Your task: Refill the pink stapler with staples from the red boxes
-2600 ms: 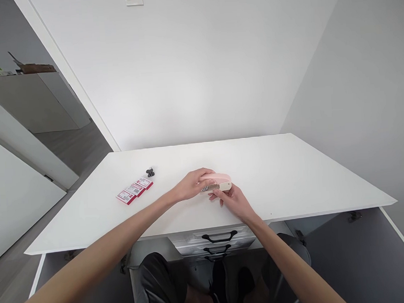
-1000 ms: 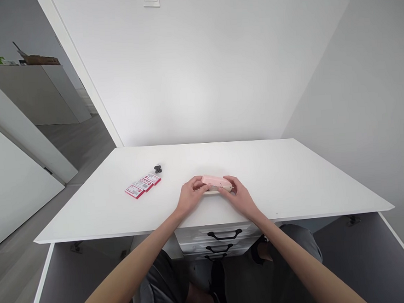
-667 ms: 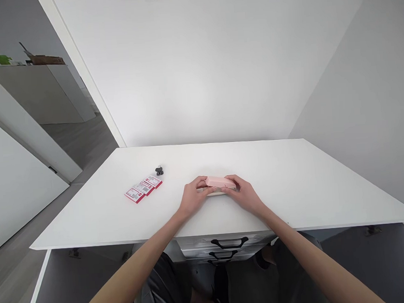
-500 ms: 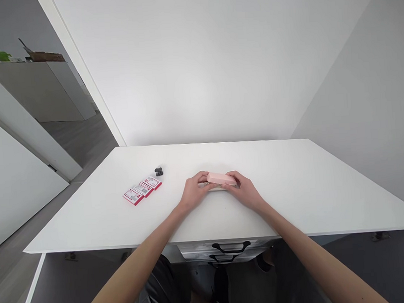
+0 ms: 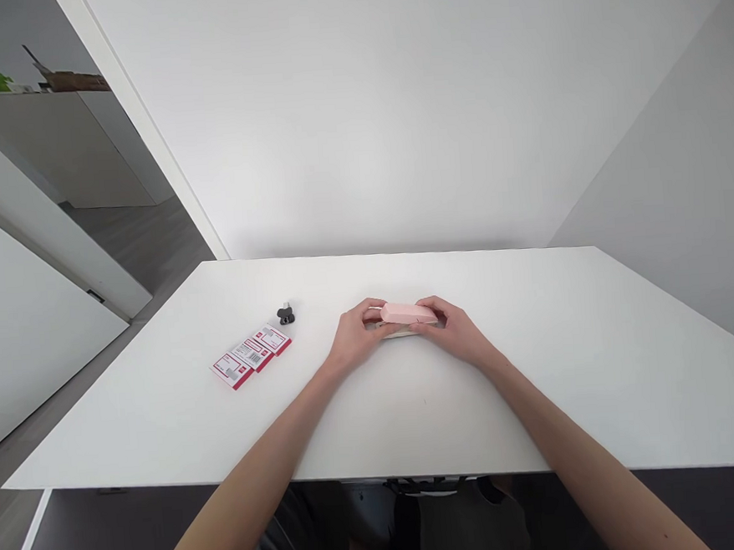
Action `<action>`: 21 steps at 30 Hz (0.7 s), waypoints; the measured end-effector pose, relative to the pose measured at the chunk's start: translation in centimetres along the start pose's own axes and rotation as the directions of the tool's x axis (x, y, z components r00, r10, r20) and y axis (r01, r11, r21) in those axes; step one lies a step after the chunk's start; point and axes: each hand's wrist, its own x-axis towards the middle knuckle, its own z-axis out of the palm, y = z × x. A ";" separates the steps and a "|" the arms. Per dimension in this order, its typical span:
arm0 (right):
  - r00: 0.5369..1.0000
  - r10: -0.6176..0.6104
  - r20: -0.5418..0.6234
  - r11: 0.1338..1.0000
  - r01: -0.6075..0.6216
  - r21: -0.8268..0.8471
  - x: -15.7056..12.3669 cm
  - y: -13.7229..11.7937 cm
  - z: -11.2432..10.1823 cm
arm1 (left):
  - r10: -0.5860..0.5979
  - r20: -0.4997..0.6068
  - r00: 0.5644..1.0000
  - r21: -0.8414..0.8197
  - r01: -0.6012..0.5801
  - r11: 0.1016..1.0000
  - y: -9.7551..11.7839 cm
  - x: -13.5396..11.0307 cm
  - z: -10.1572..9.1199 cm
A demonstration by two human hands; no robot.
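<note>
In the head view, a pink oblong block-shaped thing (image 5: 408, 313) is held between my two hands near the middle of the white table (image 5: 507, 399). My left hand (image 5: 359, 332) grips its left end, fingers behind and thumb in front. At the right end, my right hand (image 5: 452, 326) holds it the same way. A flat pale piece (image 5: 399, 333) shows just under the pink thing, on or close to the tabletop; whether they are joined I cannot tell. My fingers partly cover both ends.
Several red-and-white packs with printed labels (image 5: 252, 356) lie overlapping in a slanting row on the left. Just behind them sits a small black object (image 5: 285, 313), perhaps a clip. A white wall (image 5: 356, 125) rises behind the table, and a doorway opens at the left.
The camera view has shifted a little, so the table's front edge appears lower. Both hands keep their hold on the pink thing, with barely any change in grip.
</note>
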 end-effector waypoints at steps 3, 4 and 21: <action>1.000 0.004 -0.003 1.000 -0.004 -0.013 -0.2 -0.1 -0.1 | -0.011 -0.007 1.000 0.027 0.011 1.000 0.2 -0.1 0.1; 1.000 0.001 -0.007 1.000 -0.001 -0.020 -0.2 -0.1 -0.1 | -0.010 -0.010 1.000 0.040 0.010 0.999 0.3 -0.1 0.1; 0.999 -0.034 0.008 0.997 0.035 -0.065 -0.3 -0.5 0.2 | 0.057 -0.040 0.998 0.207 -0.048 0.977 0.2 -0.3 0.5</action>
